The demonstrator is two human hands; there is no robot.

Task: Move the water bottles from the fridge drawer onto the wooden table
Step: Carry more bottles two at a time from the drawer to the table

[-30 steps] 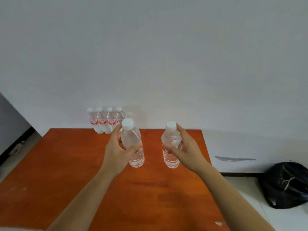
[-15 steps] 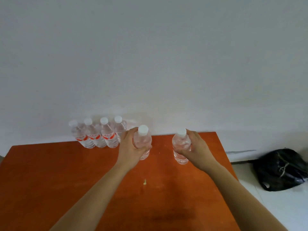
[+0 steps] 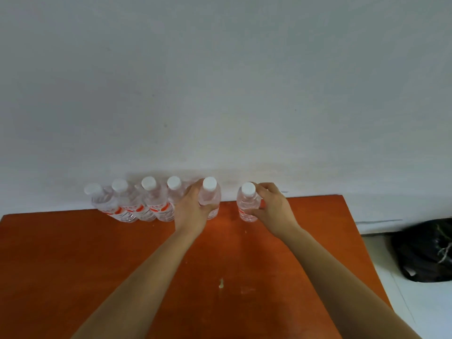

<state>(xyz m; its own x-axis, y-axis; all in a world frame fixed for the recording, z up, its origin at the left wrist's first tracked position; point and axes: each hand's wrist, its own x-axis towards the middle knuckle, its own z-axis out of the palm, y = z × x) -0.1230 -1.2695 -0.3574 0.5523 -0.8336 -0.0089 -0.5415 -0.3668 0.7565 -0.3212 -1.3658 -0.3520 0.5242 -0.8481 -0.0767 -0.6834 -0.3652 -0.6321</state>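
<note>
- Left hand (image 3: pixel 193 214) wraps round one water bottle (image 3: pixel 209 196); right hand (image 3: pixel 274 211) grips a second bottle (image 3: pixel 247 204) from its right side. Both bottles stand upright at the 12 o'clock edge of the wooden table (image 3: pixel 97 265), apparently touching down.
- At 11 o'clock, a row of four bottles (image 3: pixel 137 204) stands packed along the wall (image 3: pixel 220 94). The left hand sits just beside the nearest one, so a careless withdrawal could knock the row over.
- At 12 o'clock, the water bottle may tip if released before its base sits flat.
- At 1 o'clock, the second bottle could topple and roll toward the table's 3 o'clock edge, beyond which a black bag (image 3: pixel 425 250) lies on the floor.
</note>
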